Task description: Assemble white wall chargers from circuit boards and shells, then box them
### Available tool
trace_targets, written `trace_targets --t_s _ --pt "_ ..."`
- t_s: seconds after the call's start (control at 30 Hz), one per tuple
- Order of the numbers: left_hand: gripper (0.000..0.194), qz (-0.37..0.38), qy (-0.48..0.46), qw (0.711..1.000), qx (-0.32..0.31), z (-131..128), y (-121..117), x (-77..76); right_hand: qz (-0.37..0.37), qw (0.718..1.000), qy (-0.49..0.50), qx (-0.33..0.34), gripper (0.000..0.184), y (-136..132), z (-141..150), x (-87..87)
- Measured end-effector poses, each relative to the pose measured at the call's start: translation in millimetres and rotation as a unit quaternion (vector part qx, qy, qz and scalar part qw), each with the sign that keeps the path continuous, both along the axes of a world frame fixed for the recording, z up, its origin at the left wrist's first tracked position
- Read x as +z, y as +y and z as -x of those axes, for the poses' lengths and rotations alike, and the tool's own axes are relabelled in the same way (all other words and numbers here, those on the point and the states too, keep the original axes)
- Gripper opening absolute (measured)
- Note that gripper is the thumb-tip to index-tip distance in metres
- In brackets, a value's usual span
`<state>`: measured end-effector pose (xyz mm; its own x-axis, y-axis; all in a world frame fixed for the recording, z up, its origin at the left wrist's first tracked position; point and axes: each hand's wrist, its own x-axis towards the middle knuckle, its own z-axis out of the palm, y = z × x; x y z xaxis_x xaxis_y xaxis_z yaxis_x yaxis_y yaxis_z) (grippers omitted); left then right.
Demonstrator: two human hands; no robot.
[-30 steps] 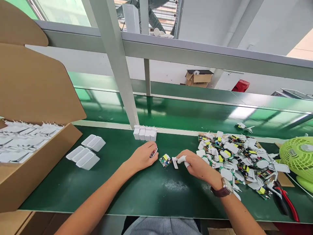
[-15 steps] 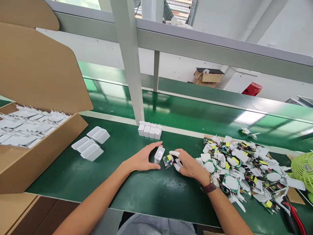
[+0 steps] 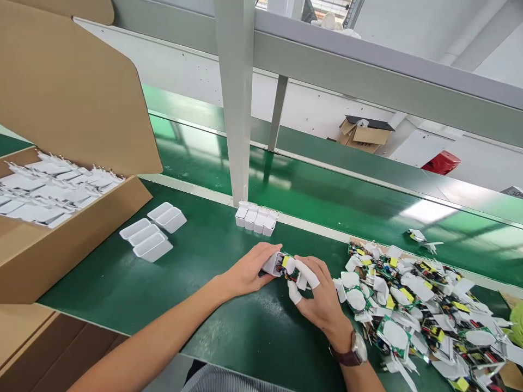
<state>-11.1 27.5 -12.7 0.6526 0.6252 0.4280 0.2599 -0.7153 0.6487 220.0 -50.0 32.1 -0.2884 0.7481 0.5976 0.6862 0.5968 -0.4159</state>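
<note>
My left hand (image 3: 247, 272) is closed around a white charger housing (image 3: 270, 265), tilted so its mouth faces right. In my right hand (image 3: 321, 294), white finger cots cover the fingertips that pinch a small circuit board (image 3: 285, 262) with a yellow part and white pieces attached. The board's left end is at the mouth of the housing; how far it reaches inside I cannot tell. Beyond my hands, a row of white chargers (image 3: 256, 219) stands near the table's back edge. Several loose white housings (image 3: 153, 249) lie to the left.
A heap of circuit boards with white parts (image 3: 408, 305) spreads over the right side. An open cardboard box (image 3: 93, 218) at left holds rows of white chargers. A grey post (image 3: 237, 109) rises behind the green table (image 3: 229, 332). One loose board (image 3: 419, 237) lies beyond the heap.
My left hand has taken hold of the housing and tilted it toward the right. My right hand has lifted the circuit board and brought it to the housing's mouth. The view has shifted slightly.
</note>
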Motion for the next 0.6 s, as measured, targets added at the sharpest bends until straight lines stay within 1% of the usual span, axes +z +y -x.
trace_targets --t_s 0.13,0.3,0.47,0.6 --pt "0.079 -0.014 0.003 1.0 0.01 1.0 1.8 -1.0 0.01 1.0 0.016 0.01 0.061 0.3 -1.0 -2.8" --pt "0.077 -0.032 0.006 0.999 0.004 -0.6 1.2 -1.9 0.015 1.0 0.004 0.003 0.063 0.8 -1.4 -4.9" --pt "0.077 -0.027 0.013 1.0 0.005 -2.3 0.1 1.9 0.036 0.999 -0.008 -0.005 0.066 0.6 0.2 -7.0" --pt "0.077 -0.036 0.005 0.999 0.001 -3.2 0.3 4.1 0.035 0.999 -0.011 -0.007 0.068 0.0 -0.5 -8.9"
